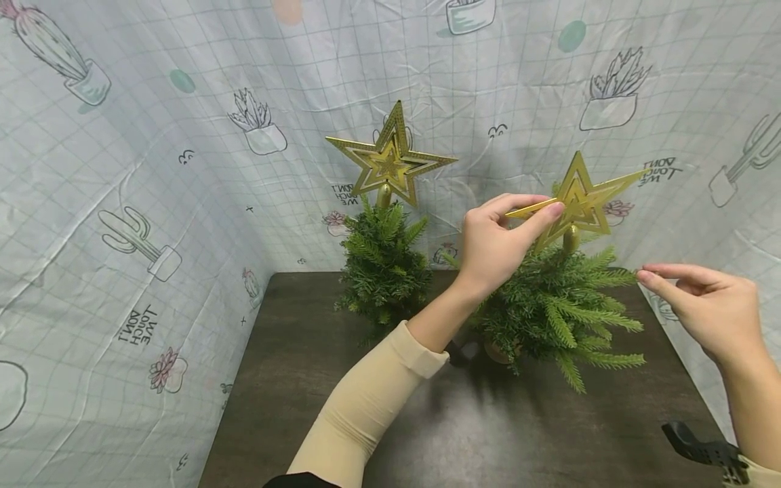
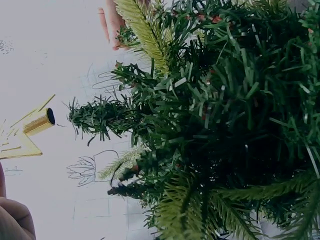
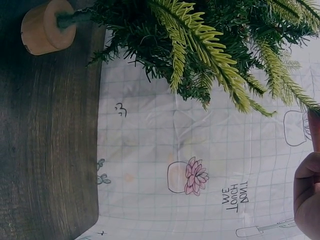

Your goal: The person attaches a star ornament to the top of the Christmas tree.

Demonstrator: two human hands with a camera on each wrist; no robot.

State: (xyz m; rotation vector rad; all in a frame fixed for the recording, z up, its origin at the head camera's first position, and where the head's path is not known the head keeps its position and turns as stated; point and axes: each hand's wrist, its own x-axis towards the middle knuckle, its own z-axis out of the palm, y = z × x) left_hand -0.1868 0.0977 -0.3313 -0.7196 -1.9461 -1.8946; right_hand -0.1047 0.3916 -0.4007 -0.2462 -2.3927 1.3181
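Note:
My left hand (image 1: 497, 240) pinches one point of a gold star tree topper (image 1: 582, 200) between thumb and fingers. Below it stands a small artificial Christmas tree (image 1: 543, 312) with lighter green branches on its right side. In the left wrist view, the topper's hollow socket (image 2: 39, 122) is apart from the bare tip of the treetop (image 2: 95, 117), with a short gap between them. At the tree's right, my right hand (image 1: 720, 312) pinches the end of a light green branch (image 1: 610, 278); the right wrist view catches this hand (image 3: 307, 195) at its edge.
A second small tree (image 1: 384, 271) stands to the left, with a gold star (image 1: 390, 163) on its top. Both trees are on a dark wooden table (image 1: 293, 379). A round wooden base (image 3: 45, 30) supports the nearer tree. Cactus-print cloth (image 1: 183, 135) hangs behind and at the sides.

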